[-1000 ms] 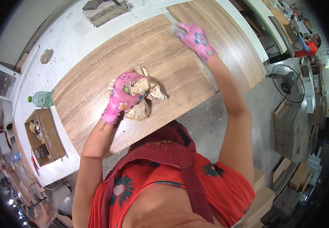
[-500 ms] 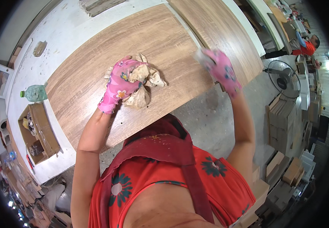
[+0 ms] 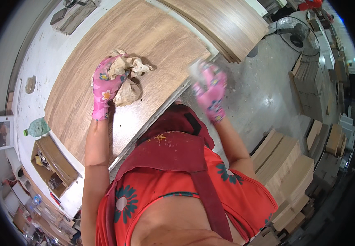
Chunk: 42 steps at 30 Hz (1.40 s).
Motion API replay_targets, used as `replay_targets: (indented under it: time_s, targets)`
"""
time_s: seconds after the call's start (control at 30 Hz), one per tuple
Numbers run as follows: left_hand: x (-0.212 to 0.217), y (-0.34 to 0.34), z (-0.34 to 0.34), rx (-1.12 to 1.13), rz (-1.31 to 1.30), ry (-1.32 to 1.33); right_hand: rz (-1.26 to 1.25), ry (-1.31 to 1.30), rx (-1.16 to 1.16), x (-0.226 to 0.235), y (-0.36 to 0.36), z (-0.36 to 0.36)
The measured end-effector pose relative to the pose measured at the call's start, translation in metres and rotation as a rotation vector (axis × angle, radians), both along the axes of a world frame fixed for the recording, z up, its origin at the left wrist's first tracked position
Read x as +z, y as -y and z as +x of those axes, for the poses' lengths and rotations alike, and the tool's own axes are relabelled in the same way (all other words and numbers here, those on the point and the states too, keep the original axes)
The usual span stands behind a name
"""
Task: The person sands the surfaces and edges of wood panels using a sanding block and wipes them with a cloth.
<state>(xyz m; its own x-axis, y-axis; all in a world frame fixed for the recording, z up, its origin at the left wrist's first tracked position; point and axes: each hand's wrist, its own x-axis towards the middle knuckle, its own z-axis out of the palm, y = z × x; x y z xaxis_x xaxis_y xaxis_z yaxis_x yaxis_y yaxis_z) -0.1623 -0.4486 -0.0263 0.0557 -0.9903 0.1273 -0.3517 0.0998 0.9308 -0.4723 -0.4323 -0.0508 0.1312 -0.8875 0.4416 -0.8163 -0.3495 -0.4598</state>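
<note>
My left hand, in a pink flowered glove, is closed on a crumpled cream cloth. The cloth rests on a wood-grain board that lies flat on the white worktable. My right hand, in a matching glove, is at the right end of that board. Its fingers close on a small whitish thing, smeared by motion, whose kind I cannot make out. Two small dark holes show in the board near my left wrist.
More wood-grain boards are stacked at the far right. On the left stand a green plastic bottle and an open cardboard box. Stacked panels are at my right, with a standing fan beyond on the concrete floor.
My view has turned, so the scene is shifted and tilted. My right hand has moved left and nearer, with the whitish thing still in it. My left hand stays on the cloth.
</note>
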Motion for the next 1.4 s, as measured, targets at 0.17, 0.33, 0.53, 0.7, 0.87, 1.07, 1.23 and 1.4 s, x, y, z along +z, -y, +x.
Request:
replay_targets:
  time_s: [0.17,0.33,0.53,0.7,0.87,1.07,1.23,1.4]
  targets:
    - [0.001,0.000,-0.005,0.030,0.002,-0.120,-0.066,0.083,0.437,-0.044,-0.061,0.030]
    - [-0.005,0.001,-0.002,0.008,0.024,-0.218,-0.173,-0.043,0.031,-0.022,0.028,-0.026]
    - [-0.011,0.004,0.001,-0.025,0.000,-0.393,-0.111,0.330,-0.167,-0.050,0.079,-0.055]
    - [-0.024,-0.001,0.014,0.096,-0.050,-0.190,-0.122,0.215,0.088,-0.049,0.013,-0.008]
    - [-0.018,0.008,-0.001,0.040,0.017,-0.127,-0.120,0.022,0.548,-0.046,-0.076,0.050]
    - [0.009,-0.059,0.065,0.138,-0.206,0.177,0.164,0.027,0.763,-0.031,-0.076,0.049]
    - [0.007,-0.126,0.152,0.341,-0.103,0.461,0.084,-0.182,0.977,0.001,-0.075,0.085]
    - [-0.005,-0.136,0.167,0.331,-0.233,0.640,-0.184,-0.148,1.465,0.025,-0.132,0.203]
